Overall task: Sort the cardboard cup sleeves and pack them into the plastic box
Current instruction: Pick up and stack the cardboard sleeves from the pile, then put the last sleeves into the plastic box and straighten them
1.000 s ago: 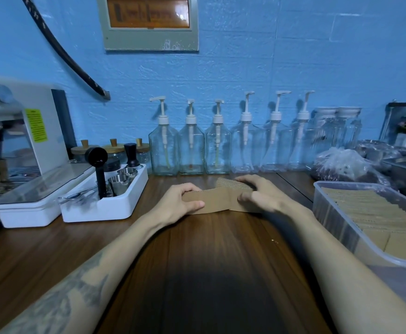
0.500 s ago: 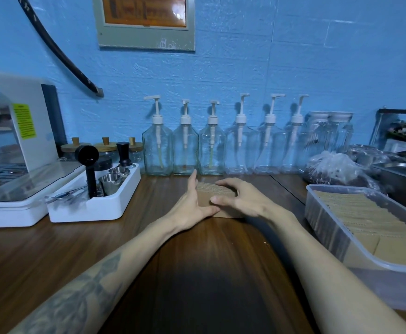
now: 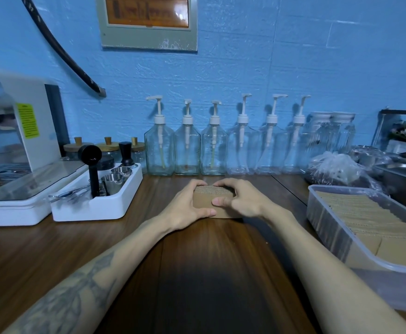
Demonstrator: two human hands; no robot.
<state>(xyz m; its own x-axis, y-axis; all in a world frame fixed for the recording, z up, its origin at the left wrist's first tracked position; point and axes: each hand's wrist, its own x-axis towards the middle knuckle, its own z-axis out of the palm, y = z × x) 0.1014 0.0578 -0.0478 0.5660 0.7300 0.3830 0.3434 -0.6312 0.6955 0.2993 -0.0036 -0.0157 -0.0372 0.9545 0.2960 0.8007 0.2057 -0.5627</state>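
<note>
A small stack of brown cardboard cup sleeves (image 3: 209, 197) stands on edge on the wooden counter, in the middle of the view. My left hand (image 3: 185, 208) grips its left end, thumb across the front. My right hand (image 3: 240, 201) grips the right end, thumb on the front face and fingers curled over the top. The clear plastic box (image 3: 322, 213) sits at the right, apart from the hands, holding several rows of flat sleeves (image 3: 370, 218).
Pump bottles (image 3: 187, 145) line the blue wall behind the stack. A white tray (image 3: 95, 208) with metal cups and a black tamper stands at the left beside a white coffee machine (image 3: 23, 145). A plastic bag (image 3: 337, 167) and a metal sink lie at the far right.
The sleeves lay spread flat under both hands; my hands drew together and squared them into a compact upright stack, now held from both ends.
</note>
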